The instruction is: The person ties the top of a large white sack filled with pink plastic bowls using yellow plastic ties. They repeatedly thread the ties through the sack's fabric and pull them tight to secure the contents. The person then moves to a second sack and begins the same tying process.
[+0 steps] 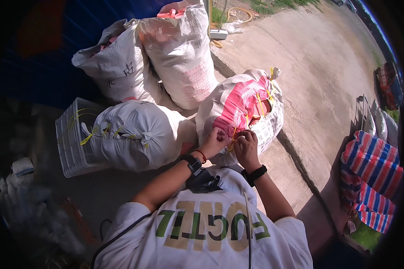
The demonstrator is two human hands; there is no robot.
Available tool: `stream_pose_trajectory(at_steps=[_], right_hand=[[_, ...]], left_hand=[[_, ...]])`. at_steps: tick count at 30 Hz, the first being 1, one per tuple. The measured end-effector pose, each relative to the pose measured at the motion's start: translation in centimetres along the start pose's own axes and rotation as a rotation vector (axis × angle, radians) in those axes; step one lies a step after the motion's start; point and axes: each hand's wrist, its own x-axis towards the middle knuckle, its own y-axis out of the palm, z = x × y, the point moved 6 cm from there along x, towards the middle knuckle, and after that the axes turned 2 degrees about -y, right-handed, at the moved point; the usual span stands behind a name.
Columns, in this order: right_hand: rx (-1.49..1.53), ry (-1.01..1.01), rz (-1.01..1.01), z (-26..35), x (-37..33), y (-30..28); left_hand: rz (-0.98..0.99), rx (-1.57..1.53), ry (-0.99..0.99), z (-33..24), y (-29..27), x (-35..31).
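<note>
A full woven sack (231, 107), white with a broad pink stripe, stands in front of me. Yellow ties (258, 105) lace its top, and through a gap between them something reddish shows. At the sack's near edge my left hand (215, 142) pinches a yellow string (233, 136) with bent fingers. Close beside it, my right hand (246, 144) has its fingers drawn together at the same string, the tips partly hidden. To the left rests another stuffed white sack (139, 132), its mouth closed with yellow ties (89, 136).
Two tall white sacks (179, 58) stand open-topped at the back, pink pieces showing in one. A pale plastic crate (72, 143) sits at the left. A crack (300, 168) crosses the concrete floor. Striped sheeting (372, 166) covers things at the right.
</note>
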Motion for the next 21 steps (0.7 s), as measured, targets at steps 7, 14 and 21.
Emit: stream_pose_trajectory(at_steps=[7,14,21], right_hand=[[0.024,-0.259,0.408,5.2,-8.9,4.1],[0.191,-0.109,0.535,6.2,-6.4,2.9],[0.242,-0.146,0.553,3.4,-5.6,2.3]], left_hand=[[0.408,0.186,0.162,-0.6,-0.7,-2.7],[0.26,0.413,0.43,-1.3,-0.5,-3.3],[-0.071,0.405,0.327,-1.2,-0.2,-3.6]])
